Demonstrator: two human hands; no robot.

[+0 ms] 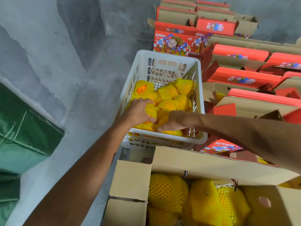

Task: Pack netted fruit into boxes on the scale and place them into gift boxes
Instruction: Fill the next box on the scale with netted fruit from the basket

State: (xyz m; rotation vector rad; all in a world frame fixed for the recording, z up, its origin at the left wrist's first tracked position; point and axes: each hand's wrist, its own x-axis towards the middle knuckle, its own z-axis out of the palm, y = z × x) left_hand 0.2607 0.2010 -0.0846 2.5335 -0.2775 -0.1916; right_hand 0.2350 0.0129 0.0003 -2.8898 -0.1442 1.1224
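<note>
Both bare arms reach away from the person into the white plastic crate [199,88], which sits on the grey floor just beyond an open cardboard box [130,178]. The left arm stretches long and straight from the lower left, and the left hand [138,111] lies palm-down with its fingers curled over a netted fruit [151,110] near the crate's left side, gripping it. The right arm comes in from the right edge, forearm almost level, wrist bent down; the right hand [174,123] is low in the near end of the crate with fingers curled round another fruit in yellow foam net [163,121], though the grip is partly hidden.

More netted fruit lies heaped in the crate's middle and far part. The near cardboard box, flaps open, already holds several large netted fruit [169,190]. Red gift boxes [241,77] stand in rows to the right and far right, many with flaps up. A green cover [24,132] lies at the left.
</note>
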